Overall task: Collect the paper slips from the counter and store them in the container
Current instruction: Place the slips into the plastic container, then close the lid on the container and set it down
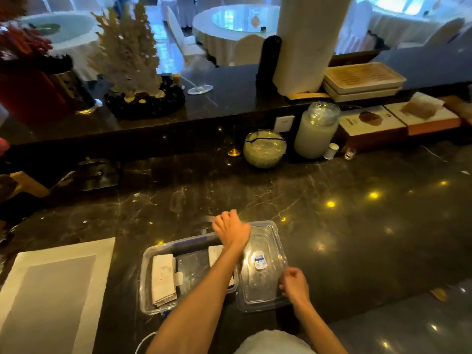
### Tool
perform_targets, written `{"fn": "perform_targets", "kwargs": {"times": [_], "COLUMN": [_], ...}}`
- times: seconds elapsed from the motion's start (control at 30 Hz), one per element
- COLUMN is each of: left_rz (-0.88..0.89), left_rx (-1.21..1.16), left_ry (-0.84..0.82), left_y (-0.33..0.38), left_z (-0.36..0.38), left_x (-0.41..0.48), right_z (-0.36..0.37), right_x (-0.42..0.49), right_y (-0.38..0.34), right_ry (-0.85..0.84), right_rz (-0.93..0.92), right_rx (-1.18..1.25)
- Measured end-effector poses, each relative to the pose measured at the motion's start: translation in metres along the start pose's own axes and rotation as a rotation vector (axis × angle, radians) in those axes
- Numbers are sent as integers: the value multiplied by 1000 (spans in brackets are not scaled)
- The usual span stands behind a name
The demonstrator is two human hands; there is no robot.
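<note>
A clear plastic container (146, 277) stands on the dark marble counter (357, 238) in front of me. Inside, a stack of paper slips (163, 279) lies at its left end, and a second stack (215, 252) shows partly under my left forearm. The clear lid (258, 284), with a blue and white label, rests beside the container with its left edge over the container's right rim. My left hand (231, 231) reaches across the container and curls over the lid's far corner. My right hand (293, 284) pinches the lid's near right edge.
A white and grey mat (51, 290) lies to the left. Against the raised ledge behind stand a glass bowl (264, 148), a large jar (316, 131), a small white bottle (331, 150), a tiny glass (350, 153) and boxes (370, 123). A dark metal object (99, 175) sits at the back left.
</note>
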State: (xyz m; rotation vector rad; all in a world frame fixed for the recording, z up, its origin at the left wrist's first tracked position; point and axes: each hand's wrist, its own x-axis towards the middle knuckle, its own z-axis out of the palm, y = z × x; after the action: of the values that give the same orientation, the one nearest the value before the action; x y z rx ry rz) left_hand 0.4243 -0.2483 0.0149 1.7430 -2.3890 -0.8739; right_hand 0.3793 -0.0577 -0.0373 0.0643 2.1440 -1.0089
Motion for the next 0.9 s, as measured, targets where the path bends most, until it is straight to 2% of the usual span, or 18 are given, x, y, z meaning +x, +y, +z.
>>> {"fn": "perform_targets", "kwargs": {"times": [0.1, 0.27, 0.5, 0.7, 0.9], "left_rz": [201, 200, 229, 278, 389], "left_rx": [326, 467, 423, 382, 191], "left_ry": [-256, -393, -515, -503, -517], "left_y": [19, 7, 5, 11, 27], "left_z": [17, 30, 19, 10, -3], "left_x": [10, 18, 28, 25, 30], "right_z": [-15, -15, -2, -6, -22], "right_x": [-16, -41, -36, -36, -41], "right_y": [28, 53, 63, 70, 64], "right_ry": [7, -193, -260, -209, -115], "right_rz": [162, 382, 480, 490, 366], "right_rx": [-52, 220, 646, 760, 828]}}
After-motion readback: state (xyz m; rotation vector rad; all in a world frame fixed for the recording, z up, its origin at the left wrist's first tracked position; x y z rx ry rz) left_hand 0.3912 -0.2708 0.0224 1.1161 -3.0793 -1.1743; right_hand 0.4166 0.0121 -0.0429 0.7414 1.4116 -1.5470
